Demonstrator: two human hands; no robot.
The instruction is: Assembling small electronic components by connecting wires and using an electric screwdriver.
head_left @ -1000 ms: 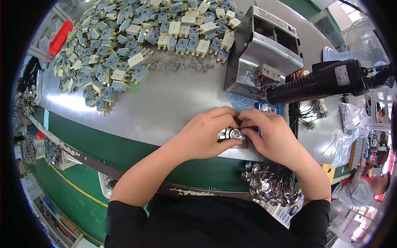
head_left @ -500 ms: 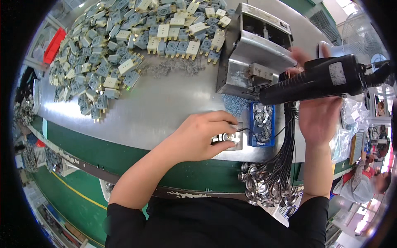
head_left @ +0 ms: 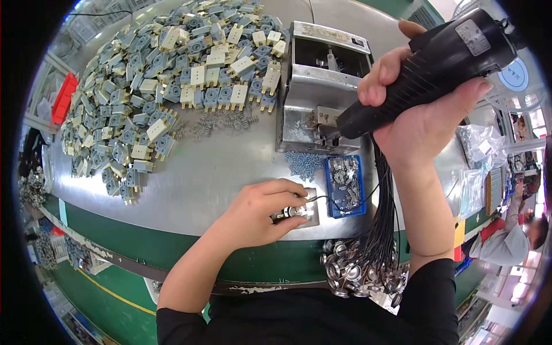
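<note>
At the far left, a red plastic bin (head_left: 64, 99), contents impossible to make out. Next to it, across the steel tabletop (head_left: 201, 172), a wide heap of grey-and-cream plug modules (head_left: 172, 72) with brass prongs, piled loose; could slide forward from a knock. Along the heap's near right edge, loose coil springs (head_left: 218, 123), likely to tangle or roll from a brush of the arm.

Near the middle, the left hand (head_left: 259, 211), curled nearly closed, thumb and fingers pinching a small silver-and-black metal fitting (head_left: 292, 212) at a flat metal plate (head_left: 311, 208); cannot tell how firmly seated. Could twist out of that pinch from a snag on the thin black lead (head_left: 323, 198) beside it. Just beyond, a scatter of blue screws (head_left: 305, 165), easy to sweep away with a careless wrist. Behind these, a metal screw feeder (head_left: 322, 77), open-topped, small contents too dim to identify.

Right of the plate, a blue tray (head_left: 346, 215) full of small metal clips (head_left: 345, 172), the lead lying across; could spill from a hard tug. Past the near table edge, round metal caps (head_left: 351, 270) clustered under a black cable bundle (head_left: 382, 195), prone to tangling.

Farther right, the right hand (head_left: 422, 123), wrapped around a black power screwdriver (head_left: 428, 72), nose beside the feeder; could clip the feeder through a careless swing. Beyond, clear plastic bags (head_left: 485, 146), contents unclear.
</note>
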